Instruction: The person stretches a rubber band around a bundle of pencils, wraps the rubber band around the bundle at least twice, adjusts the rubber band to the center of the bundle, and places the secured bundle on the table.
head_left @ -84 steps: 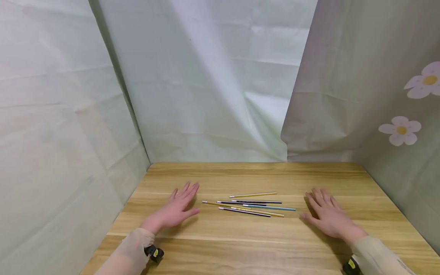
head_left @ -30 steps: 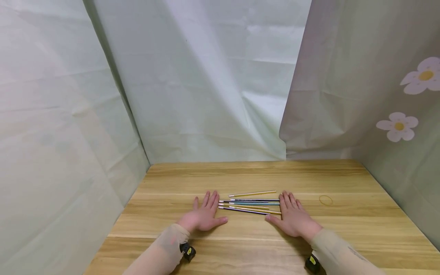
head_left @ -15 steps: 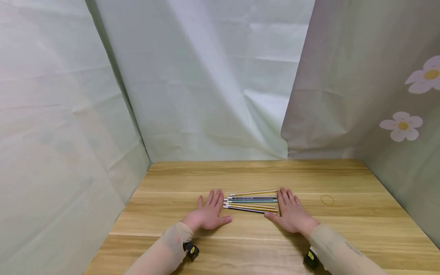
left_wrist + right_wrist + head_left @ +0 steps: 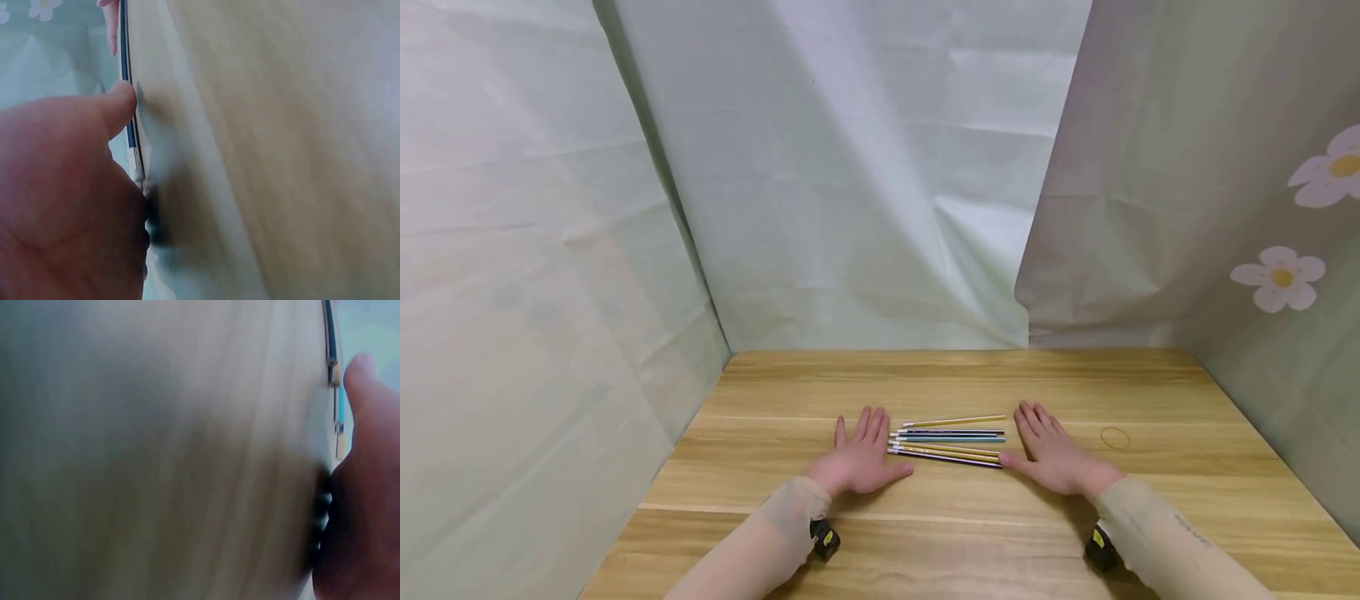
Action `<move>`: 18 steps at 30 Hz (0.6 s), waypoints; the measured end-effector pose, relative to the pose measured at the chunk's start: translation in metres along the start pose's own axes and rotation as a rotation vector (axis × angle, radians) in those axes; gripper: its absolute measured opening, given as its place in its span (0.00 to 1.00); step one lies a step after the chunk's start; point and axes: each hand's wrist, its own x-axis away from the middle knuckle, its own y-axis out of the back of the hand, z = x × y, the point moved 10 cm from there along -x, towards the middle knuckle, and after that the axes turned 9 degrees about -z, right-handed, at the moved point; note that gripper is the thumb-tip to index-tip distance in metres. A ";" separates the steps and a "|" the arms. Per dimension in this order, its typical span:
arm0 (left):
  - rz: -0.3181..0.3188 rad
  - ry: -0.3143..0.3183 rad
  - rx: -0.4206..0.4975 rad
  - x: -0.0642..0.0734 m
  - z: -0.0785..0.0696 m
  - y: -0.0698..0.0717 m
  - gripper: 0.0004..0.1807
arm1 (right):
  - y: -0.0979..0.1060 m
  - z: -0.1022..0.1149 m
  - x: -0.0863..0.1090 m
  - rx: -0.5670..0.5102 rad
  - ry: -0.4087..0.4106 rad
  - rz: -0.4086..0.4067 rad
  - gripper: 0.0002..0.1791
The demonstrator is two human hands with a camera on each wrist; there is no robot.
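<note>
Centrally, pencils (image 4: pixel 951 450): on the tabletop (image 4: pixel 925 517) between the two hands, eraser ends toward nine o'clock, the other ends toward three, with twelve the side away from the person.
Lone yellow pencil (image 4: pixel 958 421): at twelve of the group, its right end swung slightly toward two and a little apart from the rest.
Teal pencil (image 4: pixel 962 440): mid-group, with darker barrels beside it on the twelve side.
Lowest dark pencil (image 4: pixel 951 459): along the six o'clock edge, under the other yellow ones, slanting toward four.
Left hand (image 4: pixel 857 461): at nine, fingers straight and spread wide, gripping nothing; its fingertips lie just beside the eraser ends, though contact I cannot tell; thumb points to three.
Right hand (image 4: pixel 1056 457): at three, also wide and holding nothing, fingers toward eleven; a gap parts its forefinger from the upper pencils, while the thumb tip is at the lowest ends.
Elastic loop (image 4: pixel 1116 437): on the tabletop, between two and three from the right hand.
White flowers (image 4: pixel 1279 279): on the cloth toward one.
</note>
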 end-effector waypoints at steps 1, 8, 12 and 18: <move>-0.001 0.015 -0.015 -0.002 0.000 -0.001 0.59 | 0.000 0.000 0.000 0.014 0.009 0.006 0.56; -0.010 0.080 -0.055 -0.009 -0.004 -0.001 0.57 | 0.000 0.001 -0.005 0.108 0.020 0.062 0.59; -0.025 0.103 -0.061 -0.012 -0.008 -0.001 0.57 | -0.005 -0.001 -0.009 0.113 0.045 0.051 0.52; -0.015 0.121 -0.006 -0.017 -0.016 -0.009 0.59 | -0.018 -0.009 -0.017 0.082 0.067 0.032 0.48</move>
